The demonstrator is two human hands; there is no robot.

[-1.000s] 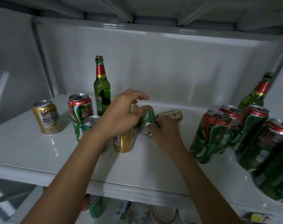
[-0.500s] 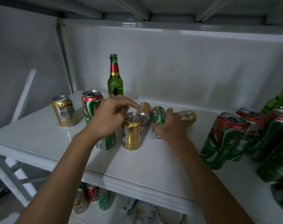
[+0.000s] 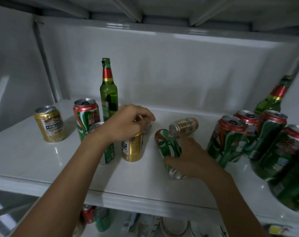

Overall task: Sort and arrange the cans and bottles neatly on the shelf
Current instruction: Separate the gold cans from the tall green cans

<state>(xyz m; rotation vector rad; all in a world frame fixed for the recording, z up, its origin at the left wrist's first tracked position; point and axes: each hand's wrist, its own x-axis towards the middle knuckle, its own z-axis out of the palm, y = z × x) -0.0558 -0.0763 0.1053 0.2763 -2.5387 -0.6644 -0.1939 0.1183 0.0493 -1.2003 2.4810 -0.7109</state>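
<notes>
My right hand [image 3: 191, 159] is shut on a green can [image 3: 167, 146] that lies tilted on the white shelf [image 3: 42, 159], its base pointing towards me. Just behind it a gold can [image 3: 184, 125] lies on its side. My left hand [image 3: 128, 124] hovers over an upright gold can [image 3: 132, 147], with its fingertips closed on the end of a half-hidden can [image 3: 148, 128] lying behind. A green can [image 3: 109, 151] stands partly hidden by my left forearm. A green-and-red can [image 3: 87, 115], a gold can [image 3: 50, 124] and a green bottle [image 3: 109, 93] stand at the left.
Several green cans [image 3: 227, 139] stand packed at the right with a second green bottle [image 3: 273, 100] behind them. The back wall is close behind. On the lower shelf I see cans [image 3: 94, 218] and stacked bowls [image 3: 174, 226].
My right hand has drawn the green can towards the front edge, away from the lying gold can. My left hand stays over the upright gold can.
</notes>
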